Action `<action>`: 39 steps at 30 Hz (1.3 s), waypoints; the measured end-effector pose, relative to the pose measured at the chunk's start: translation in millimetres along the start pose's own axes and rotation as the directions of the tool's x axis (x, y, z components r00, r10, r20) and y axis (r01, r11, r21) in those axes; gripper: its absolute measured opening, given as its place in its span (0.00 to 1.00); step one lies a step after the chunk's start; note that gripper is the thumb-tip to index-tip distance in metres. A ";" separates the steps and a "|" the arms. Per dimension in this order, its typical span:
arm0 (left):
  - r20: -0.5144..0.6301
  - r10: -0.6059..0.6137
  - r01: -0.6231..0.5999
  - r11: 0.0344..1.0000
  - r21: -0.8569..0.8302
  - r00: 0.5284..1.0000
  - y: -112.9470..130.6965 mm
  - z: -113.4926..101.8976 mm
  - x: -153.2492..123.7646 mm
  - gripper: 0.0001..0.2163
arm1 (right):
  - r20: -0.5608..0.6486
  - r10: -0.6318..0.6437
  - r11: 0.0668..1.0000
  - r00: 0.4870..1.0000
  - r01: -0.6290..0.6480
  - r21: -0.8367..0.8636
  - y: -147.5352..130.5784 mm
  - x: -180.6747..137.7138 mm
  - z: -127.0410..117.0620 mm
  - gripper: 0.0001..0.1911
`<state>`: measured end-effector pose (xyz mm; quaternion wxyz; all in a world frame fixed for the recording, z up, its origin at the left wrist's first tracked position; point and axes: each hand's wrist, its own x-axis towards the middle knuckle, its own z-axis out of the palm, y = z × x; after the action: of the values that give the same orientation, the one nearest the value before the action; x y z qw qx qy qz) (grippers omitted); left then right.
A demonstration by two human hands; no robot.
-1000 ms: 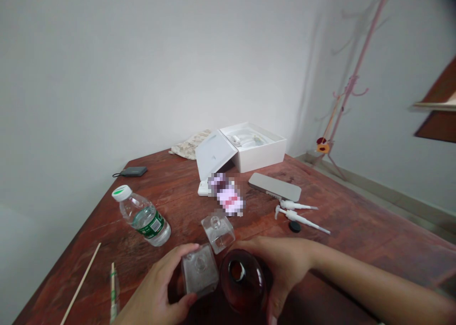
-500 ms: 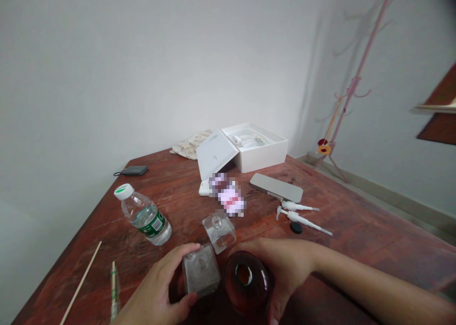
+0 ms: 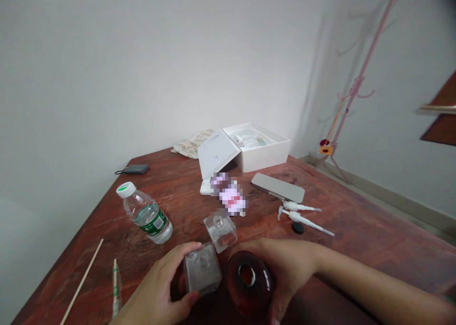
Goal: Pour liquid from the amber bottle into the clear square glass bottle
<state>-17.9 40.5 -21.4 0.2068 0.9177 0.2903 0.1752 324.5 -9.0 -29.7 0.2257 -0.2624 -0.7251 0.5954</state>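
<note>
**While the left hand (image 3: pixel 162 289) grips a square bottle (image 3: pixel 203 270), the right hand (image 3: pixel 285 272) holds a brown bottle (image 3: pixel 247 296)**

Though both bottles are near and close together, it is hard to tell whether they touch. The left hand is half open, its thumb on the near side of the clear square bottle and its fingers along the far left. The right hand curves around the right and far sides of the brown bottle, whose mouth is uncovered and faces up.

To the near left, a thin stick (image 3: pixel 81 282) and a wrapped stick (image 3: pixel 115 287) with green marks lie on the red-brown table (image 3: pixel 183 192). Just beyond the square bottle is a second clear bottle (image 3: pixel 221 230). Farther left stands a water bottle (image 3: pixel 153 218) with a white cap and green label.

Over to the right, a black disc (image 3: pixel 298 227) lies just beside two white pumps (image 3: pixel 297 216), with a grey case (image 3: pixel 278 187) behind them. At mid-table is a blurred item (image 3: pixel 230 194), beside a small white object (image 3: pixel 205 187).

At the far side, a white box (image 3: pixel 265 155) sits with its lid (image 3: pixel 218 154) tilted down leftward, cables inside. A patterned cloth (image 3: pixel 190 145) lies behind the lid, and a grey block (image 3: pixel 137 169) lies far left. A pink rack (image 3: pixel 366 59) stands far right.
</note>
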 end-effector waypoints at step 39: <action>0.003 -0.019 0.019 1.000 0.000 1.000 -0.5 1.2 0.1 0.33 | -0.019 0.019 1.000 1.000 -0.019 -0.008 1.9 -2.0 0.8 0.54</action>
<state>-17.5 40.6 -22.6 0.2090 0.9151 0.2989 0.1717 325.8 -10.6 -31.8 0.2257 -0.2756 -0.7228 0.5922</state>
